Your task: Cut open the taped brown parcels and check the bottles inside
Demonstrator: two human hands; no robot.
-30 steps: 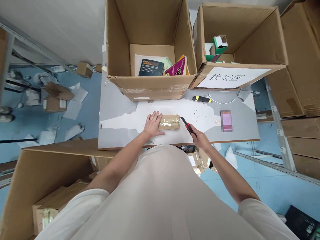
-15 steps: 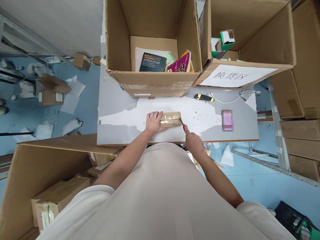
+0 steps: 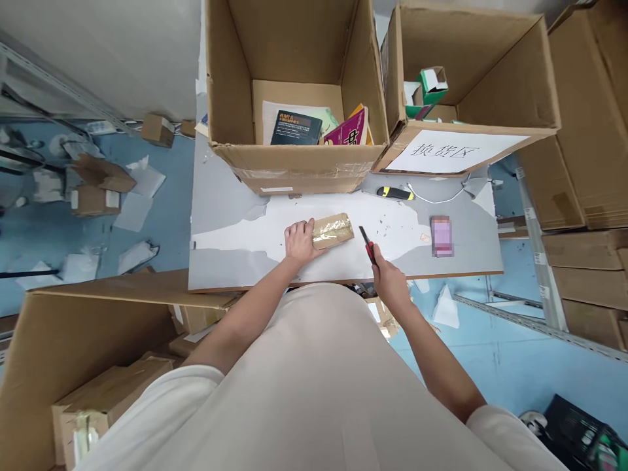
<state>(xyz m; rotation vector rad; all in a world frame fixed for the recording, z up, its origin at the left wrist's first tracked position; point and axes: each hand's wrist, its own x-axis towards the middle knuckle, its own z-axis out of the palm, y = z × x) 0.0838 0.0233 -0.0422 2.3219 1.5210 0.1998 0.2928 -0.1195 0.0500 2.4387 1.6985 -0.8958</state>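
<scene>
A small cardboard box (image 3: 334,230) with shiny tape over its top lies slightly tilted on the white worktable (image 3: 235,261). My left hand (image 3: 299,242) grips its left end, thumb along the near side and fingers at the far side. In my right hand (image 3: 390,278) is a red utility knife (image 3: 369,246), its dark blade pointing up and away from me. The blade is apart from the box, just right of its right end.
Behind stand a large carton (image 3: 304,157) with books and another carton (image 3: 456,157) with a handwritten sign. A yellow-black cutter (image 3: 395,193) and a blurred pink object (image 3: 442,236) lie on the right. A big open carton (image 3: 34,366) stands at my left.
My right hand has drawn the utility knife away from the box's right end, toward the right and nearer me. The box has turned slightly, its right end swinging away from me.
</scene>
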